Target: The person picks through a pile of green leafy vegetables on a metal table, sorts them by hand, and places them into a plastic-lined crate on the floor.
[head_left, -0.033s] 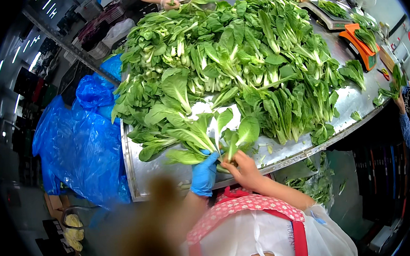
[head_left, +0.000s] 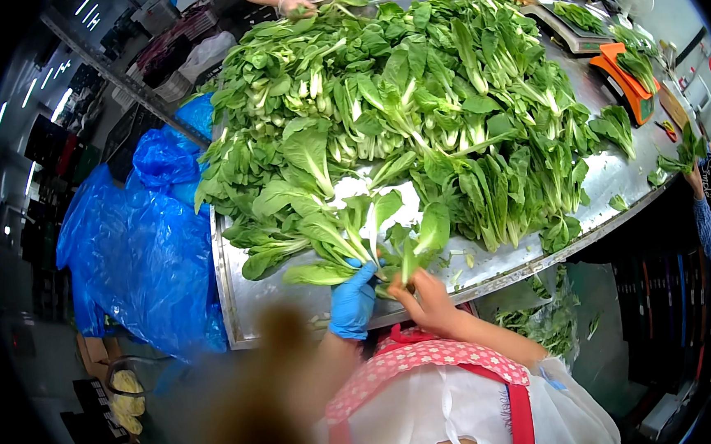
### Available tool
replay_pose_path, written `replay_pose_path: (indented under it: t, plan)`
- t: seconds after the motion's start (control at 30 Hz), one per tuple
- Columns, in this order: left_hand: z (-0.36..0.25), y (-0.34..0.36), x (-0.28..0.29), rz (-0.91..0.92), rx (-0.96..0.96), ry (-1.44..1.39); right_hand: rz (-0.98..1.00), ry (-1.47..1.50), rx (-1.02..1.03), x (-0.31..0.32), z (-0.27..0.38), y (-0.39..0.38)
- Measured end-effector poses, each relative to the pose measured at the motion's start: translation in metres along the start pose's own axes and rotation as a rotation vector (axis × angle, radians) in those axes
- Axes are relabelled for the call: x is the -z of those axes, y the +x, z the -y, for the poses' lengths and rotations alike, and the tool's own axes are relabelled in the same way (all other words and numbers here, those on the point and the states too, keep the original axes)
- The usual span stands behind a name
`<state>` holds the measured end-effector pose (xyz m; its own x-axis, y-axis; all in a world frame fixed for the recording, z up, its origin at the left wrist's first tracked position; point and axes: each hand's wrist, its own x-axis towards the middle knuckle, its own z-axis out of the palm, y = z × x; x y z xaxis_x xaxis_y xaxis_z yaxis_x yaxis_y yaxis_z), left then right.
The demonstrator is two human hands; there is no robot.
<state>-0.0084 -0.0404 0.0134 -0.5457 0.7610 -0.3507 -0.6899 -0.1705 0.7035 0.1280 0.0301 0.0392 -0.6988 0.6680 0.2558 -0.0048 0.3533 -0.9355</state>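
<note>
My left hand (head_left: 353,306), in a blue glove, is closed at the table's near edge. A narrow, pale, blade-like strip (head_left: 372,231) rises from its fingers; I cannot tell its handle. Pale green leaves (head_left: 318,273) lie against that glove. Just to the right, my bare right hand (head_left: 427,303) pinches the lower end of a leafy green (head_left: 432,231), its leaves pointing away from me. The two hands are close together. Beyond them a large heap of leafy greens (head_left: 396,95) covers much of the metal table (head_left: 271,314).
Blue plastic bags (head_left: 139,254) hang along the left side. An orange scale (head_left: 628,83) and another scale (head_left: 577,29) stand at the far right. Other people's hands (head_left: 297,5) handle greens at the far edge. Loose leaves (head_left: 544,320) lie below the table's right side.
The leafy green in my right hand has tilted slightly, and the leaf by my left glove has shifted a little left. Both hands stay closed in nearly the same place.
</note>
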Motion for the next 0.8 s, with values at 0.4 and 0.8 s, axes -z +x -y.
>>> replay_pose_path:
  t: [0.4,0.8]
  plan:
    - [-0.028,0.003,0.036,-0.014,-0.047,-0.101,0.064,-0.729,-0.089,0.019,-0.01,0.019]
    - [-0.039,0.01,0.009,0.148,0.317,-0.598,-0.41,-0.877,-0.019,0.074,-0.042,-0.027]
